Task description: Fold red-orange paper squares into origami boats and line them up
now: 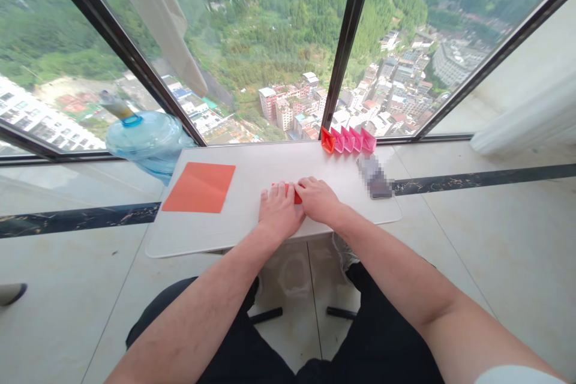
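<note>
A small piece of folded orange-red paper (297,197) lies on the white table (243,225) under both hands, mostly covered by them. My left hand (281,210) holds it down, fingers curved over it and slightly apart. Beside it, touching, my right hand (318,199) is closed with its fingertips on the paper's right part. A flat sheet of orange paper (200,188) with a faint crease rests at the table's left. Along the far right edge stands a row of folded paper pieces, one orange (327,140) and several pink (355,140).
A blurred-out dark object (375,178) lies at the table's right end. Beyond the left corner stands a large blue water bottle (146,138). Tall windows (270,24) rise behind the table. My knees and black table legs (266,315) are below the near edge.
</note>
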Tool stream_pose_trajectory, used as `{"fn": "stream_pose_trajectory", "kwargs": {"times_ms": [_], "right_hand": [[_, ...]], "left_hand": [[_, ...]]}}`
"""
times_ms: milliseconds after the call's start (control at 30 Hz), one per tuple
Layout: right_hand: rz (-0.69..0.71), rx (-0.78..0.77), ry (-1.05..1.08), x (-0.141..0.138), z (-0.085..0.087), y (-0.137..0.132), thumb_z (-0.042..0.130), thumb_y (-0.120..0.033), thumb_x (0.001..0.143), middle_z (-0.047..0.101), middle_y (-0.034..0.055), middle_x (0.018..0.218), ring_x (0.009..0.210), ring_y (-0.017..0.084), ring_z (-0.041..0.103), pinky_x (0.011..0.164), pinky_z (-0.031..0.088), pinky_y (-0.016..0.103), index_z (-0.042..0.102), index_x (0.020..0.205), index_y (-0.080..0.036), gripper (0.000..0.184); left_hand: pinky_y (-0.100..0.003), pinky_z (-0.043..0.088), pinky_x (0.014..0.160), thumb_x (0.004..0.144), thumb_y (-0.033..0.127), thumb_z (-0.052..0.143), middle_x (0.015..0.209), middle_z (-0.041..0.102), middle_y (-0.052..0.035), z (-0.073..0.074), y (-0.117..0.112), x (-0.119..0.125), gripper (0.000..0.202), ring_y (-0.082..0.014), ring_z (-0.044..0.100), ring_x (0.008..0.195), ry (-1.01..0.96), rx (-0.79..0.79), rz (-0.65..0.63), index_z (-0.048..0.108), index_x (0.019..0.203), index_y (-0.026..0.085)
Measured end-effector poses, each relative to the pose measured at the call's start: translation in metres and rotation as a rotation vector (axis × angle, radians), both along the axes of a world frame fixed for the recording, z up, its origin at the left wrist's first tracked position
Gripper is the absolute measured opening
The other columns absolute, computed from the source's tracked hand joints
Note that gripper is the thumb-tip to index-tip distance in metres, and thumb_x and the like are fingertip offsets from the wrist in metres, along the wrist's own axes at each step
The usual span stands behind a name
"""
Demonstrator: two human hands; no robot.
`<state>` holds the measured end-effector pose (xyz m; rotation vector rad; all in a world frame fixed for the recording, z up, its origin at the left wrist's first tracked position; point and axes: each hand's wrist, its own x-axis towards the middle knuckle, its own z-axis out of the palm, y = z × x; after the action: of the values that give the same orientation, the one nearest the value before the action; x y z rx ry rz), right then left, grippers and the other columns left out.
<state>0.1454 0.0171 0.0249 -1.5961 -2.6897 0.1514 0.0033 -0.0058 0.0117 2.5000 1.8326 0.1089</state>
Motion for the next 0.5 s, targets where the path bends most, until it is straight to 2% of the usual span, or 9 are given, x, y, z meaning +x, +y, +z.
{"fn": "stream_pose_trajectory", "kwargs": {"times_ms": [200,367,500], "right_hand": [[-0.062,-0.013,0.003,0.0021,0.0018,-0.0023,0.048,-0.019,0.094,0.062,0.0135,0.122,0.112,0.025,0.052,0.09,0.044,0.036,0.061,0.122,-0.016,0.032],[-0.082,-0.013,0.036,0.0048,-0.0006,-0.0059,0.046,-0.021,0.096,0.06,0.013,0.128,0.117,0.025,0.051,0.094,0.043,0.036,0.053,0.137,-0.018,0.042],[-0.094,-0.013,0.024,0.0035,0.0007,-0.0074,0.045,-0.023,0.097,0.059,0.0132,0.131,0.118,0.025,0.051,0.094,0.043,0.037,0.054,0.137,-0.019,0.041]], "left_hand": [[-0.056,0.026,0.111,0.093,0.059,0.038,0.149,0.046,-0.0185,0.0001,0.0027,-0.0007,0.066,-0.0356,0.04,0.136,0.009,-0.025,-0.006,0.044,0.147,0.021],[-0.056,0.027,0.11,0.094,0.057,0.037,0.149,0.046,-0.0192,0.0015,0.0031,0.0006,0.064,-0.0354,0.04,0.136,0.013,-0.021,-0.008,0.045,0.146,0.021],[-0.055,0.028,0.11,0.094,0.055,0.038,0.148,0.046,-0.0193,0.0028,0.0018,0.0012,0.064,-0.0352,0.041,0.135,0.015,-0.02,-0.009,0.044,0.147,0.02]]}}
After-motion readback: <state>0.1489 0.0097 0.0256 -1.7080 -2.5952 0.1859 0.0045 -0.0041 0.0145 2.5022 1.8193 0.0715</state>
